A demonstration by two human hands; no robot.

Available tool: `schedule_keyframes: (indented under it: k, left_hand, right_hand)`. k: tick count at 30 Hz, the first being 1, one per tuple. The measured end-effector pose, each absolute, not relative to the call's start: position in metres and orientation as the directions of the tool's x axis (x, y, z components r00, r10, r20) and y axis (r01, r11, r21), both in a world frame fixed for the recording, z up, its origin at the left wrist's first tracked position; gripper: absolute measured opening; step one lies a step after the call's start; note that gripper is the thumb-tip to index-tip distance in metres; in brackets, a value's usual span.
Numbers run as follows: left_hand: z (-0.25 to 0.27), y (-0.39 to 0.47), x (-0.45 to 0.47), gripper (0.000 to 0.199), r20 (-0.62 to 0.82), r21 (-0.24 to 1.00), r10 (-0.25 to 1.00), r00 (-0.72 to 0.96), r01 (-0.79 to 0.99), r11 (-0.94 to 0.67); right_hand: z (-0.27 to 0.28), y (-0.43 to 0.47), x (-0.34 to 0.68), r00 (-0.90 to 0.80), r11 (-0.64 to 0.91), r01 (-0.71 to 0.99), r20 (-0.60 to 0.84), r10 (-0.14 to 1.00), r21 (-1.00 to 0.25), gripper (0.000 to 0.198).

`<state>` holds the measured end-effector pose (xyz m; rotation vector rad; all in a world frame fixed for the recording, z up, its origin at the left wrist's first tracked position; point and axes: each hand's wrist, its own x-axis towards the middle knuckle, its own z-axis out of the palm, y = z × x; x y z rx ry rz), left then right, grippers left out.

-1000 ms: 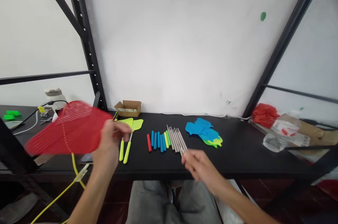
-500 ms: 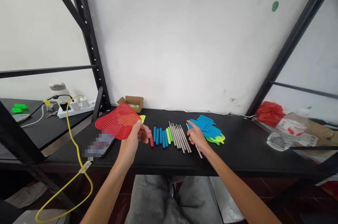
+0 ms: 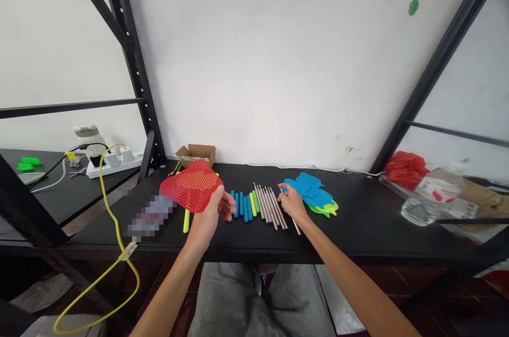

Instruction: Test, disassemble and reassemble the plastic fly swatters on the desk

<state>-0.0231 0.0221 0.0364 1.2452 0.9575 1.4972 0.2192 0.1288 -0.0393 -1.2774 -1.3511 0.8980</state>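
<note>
My left hand [image 3: 214, 209] is closed on the lower right edge of a red mesh fly swatter head [image 3: 190, 186], held above the table. Under that head, a yellow handle [image 3: 186, 221] shows on the tabletop. My right hand [image 3: 292, 203] grips a thin metal rod [image 3: 296, 227], whose lower end slants toward the table's front. Just left of it lies a row of metal rods [image 3: 271, 207]. Blue handles [image 3: 245, 209], a yellow handle [image 3: 253, 204] and a green handle [image 3: 256, 201] lie between my hands. Beyond my right hand are stacked blue swatter heads [image 3: 312, 188] and green ones [image 3: 330, 209].
An open cardboard box [image 3: 202, 153] stands at the back left. A blurred phone-like object [image 3: 151, 218] lies at left, near a yellow cable [image 3: 115, 212] and power strip [image 3: 115, 163]. At right are a plastic bottle [image 3: 431, 196] and a red bag [image 3: 407, 169].
My left hand and the red swatter head have moved right, uncovering the yellow handle at left. The red handle is now out of sight at my left fingers. My right hand has shifted slightly left.
</note>
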Motion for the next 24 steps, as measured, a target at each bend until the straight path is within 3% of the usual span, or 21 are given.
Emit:
schedule_keyframes:
  k: [6, 8, 11, 14, 16, 18, 20, 22, 24]
  left_hand:
    - [0.026, 0.021, -0.010, 0.052, 0.196, 0.981, 0.976, 0.091, -0.028, -0.194]
    - [0.020, 0.020, -0.002, 0.055, 0.155, 0.986, 0.976, 0.156, 0.030, -0.161]
    - [0.008, 0.015, 0.013, 0.060, 0.093, 0.988, 0.956, 0.278, 0.095, -0.124]
    - [-0.001, 0.008, 0.025, 0.064, -0.010, 0.982, 0.913, 0.409, 0.178, -0.069]
    - [-0.001, 0.004, 0.029, 0.065, -0.072, 0.970, 0.868, 0.491, 0.238, -0.054]
    - [0.004, 0.004, 0.025, 0.063, -0.089, 0.949, 0.830, 0.551, 0.301, -0.098]
    - [0.014, 0.007, 0.012, 0.058, -0.038, 0.894, 0.846, 0.532, 0.397, -0.209]
    - [0.025, 0.013, -0.011, 0.053, 0.106, 0.764, 0.920, 0.377, 0.561, -0.317]
    - [0.032, 0.020, -0.039, 0.047, 0.226, 0.591, 0.961, 0.156, 0.763, -0.263]
  right_hand:
    - [-0.031, 0.113, 0.210, 0.084, 0.316, 0.495, 0.406, 0.910, -0.809, 0.050]
    - [-0.025, 0.102, 0.206, 0.117, 0.344, 0.503, 0.457, 0.881, -0.793, 0.048]
    - [-0.012, 0.079, 0.195, 0.056, 0.373, 0.267, 0.401, 0.914, -0.888, 0.042]
    - [-0.003, 0.056, 0.184, -0.287, 0.176, -0.114, 0.202, 0.936, -0.978, 0.049]
    - [0.000, 0.050, 0.182, -0.400, 0.099, -0.193, 0.170, 0.900, -0.976, 0.053]
    - [0.000, 0.053, 0.190, -0.329, 0.106, -0.174, 0.160, 0.931, -0.979, 0.054]
    - [0.000, 0.065, 0.209, -0.135, 0.114, -0.101, 0.127, 0.983, -0.988, 0.052]
    - [0.002, 0.081, 0.237, 0.026, 0.089, -0.002, 0.089, 0.996, -0.996, 0.053]
    - [0.005, 0.098, 0.268, 0.111, 0.071, 0.108, 0.083, 0.990, -0.992, 0.054]
